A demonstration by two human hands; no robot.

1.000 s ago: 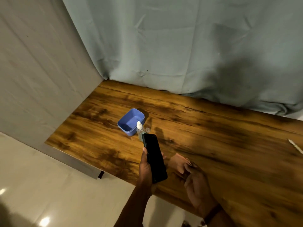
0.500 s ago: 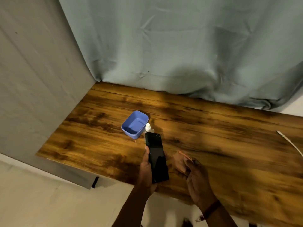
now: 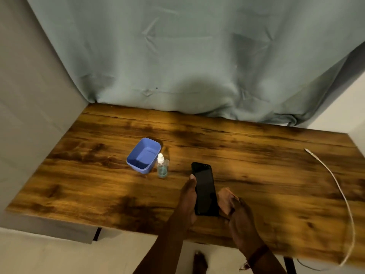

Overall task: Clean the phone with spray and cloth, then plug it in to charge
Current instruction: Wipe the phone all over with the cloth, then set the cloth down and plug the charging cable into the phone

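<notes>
Dim, warm light. A bright patch lies on the wooden surface (image 3: 256, 155) toward 10 o'clock; a broad soft shadow falls on the curtain (image 3: 177, 56) at 12. Wide-angle bending shows at the edges. Detail is soft and grainy throughout.

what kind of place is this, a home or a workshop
Probably a home room with a makeshift backdrop: a wooden table against a hung grey-green cloth, a tiled floor below, and a white charging cable.
</notes>
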